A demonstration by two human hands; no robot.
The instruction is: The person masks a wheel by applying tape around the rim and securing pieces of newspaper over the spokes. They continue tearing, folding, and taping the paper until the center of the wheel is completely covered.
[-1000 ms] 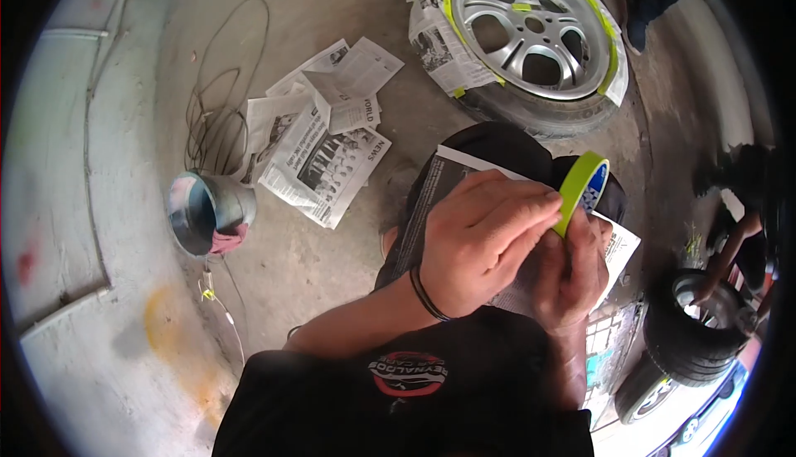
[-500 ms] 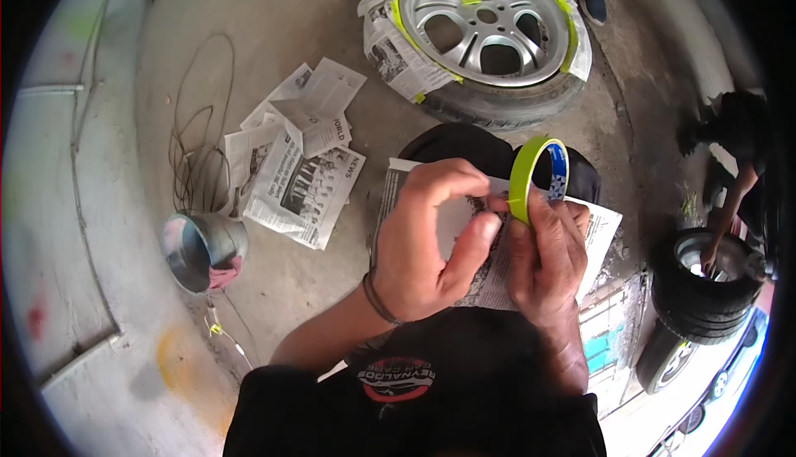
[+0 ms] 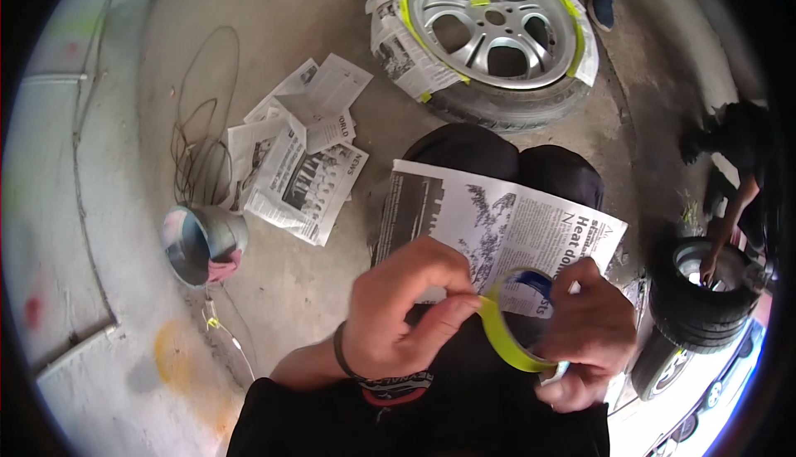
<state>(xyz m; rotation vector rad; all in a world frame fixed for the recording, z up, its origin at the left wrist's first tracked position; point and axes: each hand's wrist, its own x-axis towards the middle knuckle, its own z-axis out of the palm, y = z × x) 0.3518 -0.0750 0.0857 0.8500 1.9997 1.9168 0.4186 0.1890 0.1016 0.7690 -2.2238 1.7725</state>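
Note:
My right hand (image 3: 587, 333) grips a roll of yellow-green masking tape (image 3: 507, 342) with a blue inner core, low in front of my chest. Thumb and forefinger of my left hand (image 3: 410, 312) pinch the tape at the roll's left side, where its end appears to be. A newspaper sheet (image 3: 448, 208) lies across my knees, just beyond both hands. Farther out on the floor is a silver wheel rim (image 3: 495, 17) in its tire (image 3: 514, 107); newspaper and yellow-green tape cover part of the tire around the rim.
Several newspaper sheets (image 3: 311, 175) lie on the floor at the left, near a metal bucket (image 3: 195, 245) with a pink cloth (image 3: 224, 266) and a coiled wire (image 3: 199, 142). On the right, another person's hand (image 3: 709, 270) touches a tire (image 3: 692, 312). A shoe (image 3: 601, 5) shows at the top.
Both hands have come down toward my body with the tape roll, which has tilted over. My left fingers now pinch the tape, and more of the newspaper on my knees shows.

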